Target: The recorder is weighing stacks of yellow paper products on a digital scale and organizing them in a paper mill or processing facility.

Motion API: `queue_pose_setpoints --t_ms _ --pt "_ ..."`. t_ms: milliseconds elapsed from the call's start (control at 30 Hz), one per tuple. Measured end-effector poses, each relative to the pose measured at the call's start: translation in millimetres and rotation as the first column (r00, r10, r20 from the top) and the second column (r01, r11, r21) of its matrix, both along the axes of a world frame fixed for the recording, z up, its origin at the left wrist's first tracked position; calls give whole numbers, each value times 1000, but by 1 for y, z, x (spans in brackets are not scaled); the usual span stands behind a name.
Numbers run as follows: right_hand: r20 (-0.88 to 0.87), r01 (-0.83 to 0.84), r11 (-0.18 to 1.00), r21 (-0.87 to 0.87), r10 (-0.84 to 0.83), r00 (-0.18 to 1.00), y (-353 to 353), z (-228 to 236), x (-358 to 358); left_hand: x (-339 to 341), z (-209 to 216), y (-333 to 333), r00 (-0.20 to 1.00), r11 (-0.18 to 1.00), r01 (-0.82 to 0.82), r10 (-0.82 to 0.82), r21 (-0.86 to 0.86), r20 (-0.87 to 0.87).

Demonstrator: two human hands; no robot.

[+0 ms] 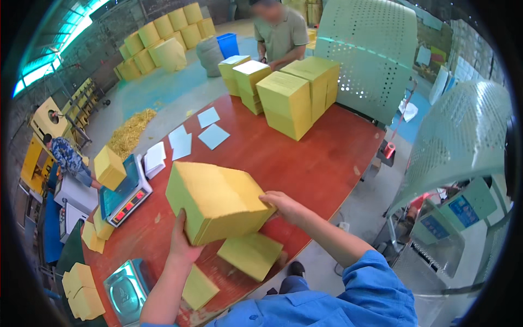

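Note:
Between my two hands is a thick stack of yellow paper sheets (218,204), tilted above the red table. My left hand (182,242) grips its lower left side, with the thumb against the near face. At the stack's right end my right hand (284,208) presses, fingers bent over the edge. Below it, a flatter yellow paper pile (250,255) lies on the table, partly hidden by the held stack. Another thin yellow pile (199,287) rests beside my left forearm.
Large yellow paper blocks (286,103) stand at the table's far end, near a person (280,32). A digital scale (128,188) bears a yellow block (109,168); another scale (126,291) sits near left. White sheets (213,136) lie mid-table. Green perforated machine guards (365,54) rise at right.

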State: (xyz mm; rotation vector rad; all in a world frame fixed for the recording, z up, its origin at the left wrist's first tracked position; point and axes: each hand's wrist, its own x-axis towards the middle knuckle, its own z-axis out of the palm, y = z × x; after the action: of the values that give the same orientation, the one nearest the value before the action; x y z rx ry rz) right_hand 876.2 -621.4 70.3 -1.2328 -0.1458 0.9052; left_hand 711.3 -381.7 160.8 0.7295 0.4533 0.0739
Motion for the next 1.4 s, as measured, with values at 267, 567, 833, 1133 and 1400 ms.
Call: queue_pose_setpoints --t_ms 267,567,833,1133,1400 --pt "80 129 985 -111 -121 989 -32 -33 176 215 4 -79 991 955 98 -68 280 -118" --pt "816 586 797 -146 -237 527 -69 -59 179 346 4 -102 974 837 207 -127 507 -189" --pt "967 626 779 -43 -125 222 -16 -62 163 374 -9 -73 971 938 230 -202 259 -131" --pt "886 580 811 75 -321 334 -52 -102 191 254 33 -121 949 639 312 -245 704 -198" --pt "456 454 890 29 -416 787 -71 -65 167 -68 13 -55 851 307 459 -420 834 -314"
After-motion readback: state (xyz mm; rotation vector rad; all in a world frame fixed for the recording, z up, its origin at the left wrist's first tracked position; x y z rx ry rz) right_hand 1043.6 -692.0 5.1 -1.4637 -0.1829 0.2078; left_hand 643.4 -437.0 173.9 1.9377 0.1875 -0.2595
